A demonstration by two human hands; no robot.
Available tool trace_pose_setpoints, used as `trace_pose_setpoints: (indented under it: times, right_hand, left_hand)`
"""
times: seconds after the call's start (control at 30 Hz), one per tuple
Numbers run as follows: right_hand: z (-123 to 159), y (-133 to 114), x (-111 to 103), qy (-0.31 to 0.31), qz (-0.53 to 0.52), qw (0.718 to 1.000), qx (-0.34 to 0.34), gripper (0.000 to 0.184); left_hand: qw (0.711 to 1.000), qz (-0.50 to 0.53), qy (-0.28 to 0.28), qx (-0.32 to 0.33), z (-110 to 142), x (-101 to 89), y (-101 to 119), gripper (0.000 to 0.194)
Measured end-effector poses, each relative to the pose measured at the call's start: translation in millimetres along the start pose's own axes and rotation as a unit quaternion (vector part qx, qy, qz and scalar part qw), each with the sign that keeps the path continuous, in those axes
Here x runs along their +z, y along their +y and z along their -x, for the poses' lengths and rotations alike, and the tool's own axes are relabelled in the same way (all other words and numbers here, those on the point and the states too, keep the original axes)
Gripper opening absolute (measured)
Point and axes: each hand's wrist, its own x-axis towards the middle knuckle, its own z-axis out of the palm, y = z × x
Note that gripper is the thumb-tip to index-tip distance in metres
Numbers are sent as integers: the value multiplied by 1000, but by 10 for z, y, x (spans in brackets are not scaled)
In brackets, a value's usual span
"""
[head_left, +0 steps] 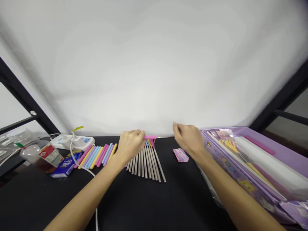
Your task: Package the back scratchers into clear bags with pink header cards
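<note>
Hand status?

I read the hands as well apart. The left hand (pixel 130 146) reaches the far edge of the black table (pixel 36 200) and touches a pink stick (pixel 149 137); I cannot tell whether it clamps the stick. The right hand (pixel 189 139) curves open, holding nothing I can see, its fingers near that same edge.

Location of the work pieces?

Steel rods (pixel 145 165) lie fanned between the hands, their upper ends just below the pink stick. A pink packet (pixel 181 155) lies nearest the right hand.

Side margins?

I see silicone sleeves (pixel 96 155) just left of the rods. A narrow strip of tabletop separates the rods from the packet, and a purple tray (pixel 260 138) overhangs the right edge.
</note>
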Motion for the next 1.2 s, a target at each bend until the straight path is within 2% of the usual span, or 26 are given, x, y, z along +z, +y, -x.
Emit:
trace_pose_setpoints:
  times: [0.1, 0.23, 0.4, 0.6, 0.73, 0.87, 0.93, 1.03, 1.2]
  right_hand:
    - [63, -120, 52, -24, -3, 1000, 2, 60]
    - [112, -280, 107, -36, -16, 999, -15, 60]
    - [107, -320, 95, -46, -34, 998, -15, 61]
    - [115, -327, 109, -41, -56, 998, -4, 59]
    - [32, -214, 66, -105, -164, 979, -56, 57]
    - [-84, 41, -96, -243, -284, 912, -168, 39]
    - [-121, 151, -155, -263, -301, 894, -202, 31]
    - [-135, 217, -156, -252, -279, 902, -213, 27]
    - [-113, 161, -59, -245, -242, 915, -210, 18]
  left_hand:
    - [1000, 17, -7, -4, 4, -16, 110, 17]
    - [997, 65, -22, 23, -4, -50, 262, 22]
    - [988, 114, -33, 99, -5, -70, 229, 33]
    - [990, 95, 6, 103, 17, 1, 229, 32]
    - [989, 79, 14, 127, -12, -25, 151, 29]
    - [987, 85, -12, 136, -51, -38, -29, 31]
    - [986, 92, -23, 137, -58, -25, -89, 32]
    - [984, 101, -24, 146, -54, -12, -102, 31]
    - [981, 69, -22, 182, -53, -58, -23, 23]
